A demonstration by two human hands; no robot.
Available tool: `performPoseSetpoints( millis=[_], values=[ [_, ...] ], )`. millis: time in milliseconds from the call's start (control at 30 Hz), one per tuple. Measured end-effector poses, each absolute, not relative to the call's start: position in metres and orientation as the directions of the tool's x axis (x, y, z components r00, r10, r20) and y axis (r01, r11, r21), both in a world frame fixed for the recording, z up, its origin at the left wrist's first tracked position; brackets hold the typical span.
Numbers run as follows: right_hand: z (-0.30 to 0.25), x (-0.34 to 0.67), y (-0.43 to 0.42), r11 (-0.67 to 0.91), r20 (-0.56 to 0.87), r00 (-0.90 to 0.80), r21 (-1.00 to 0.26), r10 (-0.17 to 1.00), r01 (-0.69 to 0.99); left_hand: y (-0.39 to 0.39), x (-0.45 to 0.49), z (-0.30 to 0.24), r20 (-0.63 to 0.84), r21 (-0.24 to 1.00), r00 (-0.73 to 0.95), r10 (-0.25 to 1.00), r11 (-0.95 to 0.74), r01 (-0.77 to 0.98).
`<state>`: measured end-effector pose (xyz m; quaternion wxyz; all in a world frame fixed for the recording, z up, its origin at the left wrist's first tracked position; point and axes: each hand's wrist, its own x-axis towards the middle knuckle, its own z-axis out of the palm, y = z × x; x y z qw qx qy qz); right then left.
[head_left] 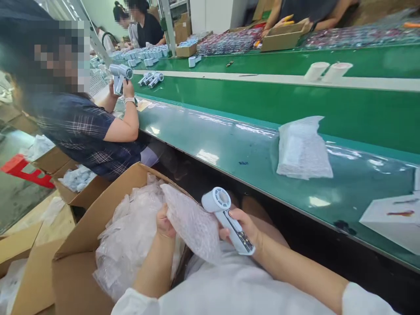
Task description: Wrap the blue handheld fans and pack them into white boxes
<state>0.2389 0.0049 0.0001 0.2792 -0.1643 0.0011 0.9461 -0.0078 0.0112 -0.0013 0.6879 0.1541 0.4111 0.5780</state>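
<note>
Over my lap, near the edge of the green table, my right hand grips a small fan by its handle, fingers closed around it and thumb on top. It is pale bluish white, with a round, ringed head pointing far and left and a slim handle carrying a dark strip. My left hand pinches a bubble bag by its edge, just left of the fan and above the cardboard box, which is stuffed with more clear bags. On the table to the right lies a flat pile of bags. Far left, a co-worker holds up a similar fan.
</note>
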Motion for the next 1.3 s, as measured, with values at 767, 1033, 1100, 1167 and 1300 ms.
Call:
performPoseSetpoints(
  millis=[767, 1033, 1100, 1167, 1300],
  values=[
    [0.031, 0.298, -0.015, -0.702, -0.164, -0.707, -0.396, 0.688, -0.591, 0.005, 0.084, 0.044, -0.197, 0.968, -0.047, 0.979, 0.202, 0.151],
    [0.022, 0.3, -0.03, -0.719, -0.185, -0.726, -0.43, 0.663, -0.546, -0.007, 0.118, 0.04, -0.248, 0.968, 0.16, 0.956, 0.237, 0.085],
    [0.024, 0.306, -0.028, -0.699, -0.246, -0.69, -0.5, 0.681, -0.511, -0.003, 0.117, 0.038, -0.32, 0.947, 0.107, 0.941, 0.321, 0.01],
    [0.027, 0.313, -0.028, -0.685, -0.333, -0.634, -0.569, 0.698, -0.455, 0.003, 0.115, 0.039, -0.35, 0.933, 0.001, 0.937, 0.349, -0.086],
    [0.031, 0.316, -0.034, -0.691, -0.47, -0.528, -0.615, 0.708, -0.38, 0.007, 0.112, 0.047, -0.199, 0.979, -0.111, 0.974, 0.192, -0.071]
  ],
)
